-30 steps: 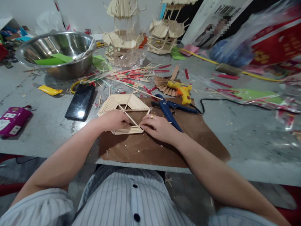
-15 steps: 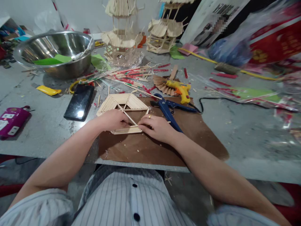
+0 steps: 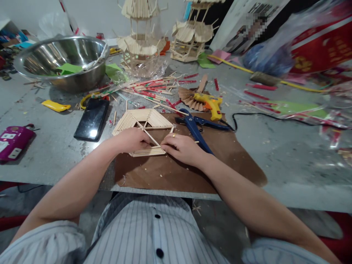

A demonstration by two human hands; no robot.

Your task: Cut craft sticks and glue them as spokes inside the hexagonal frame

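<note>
A person seated at a cluttered table (image 3: 288, 154) works with both hands on a flat frame (image 3: 143, 118) of thin wooden sticks, which lies on a brown mat (image 3: 192, 176). The frame fans out beyond the knuckles, and its near strip runs crosswise from one hand to the other. The left hand (image 3: 132, 141) is curled over the strip's left end; whether it grips or merely presses cannot be told. The right hand (image 3: 180, 148), wearing a ring, pinches the strip's right end between bent fingertips, where a slanting stick comes down to meet them. Blue cutters (image 3: 196, 130) lie just beyond the right hand, with a yellow glue gun (image 3: 210, 103) farther off. A phone (image 3: 92, 119) lies beyond the left hand. No writing can be read on the red packaging or the poster behind.
</note>
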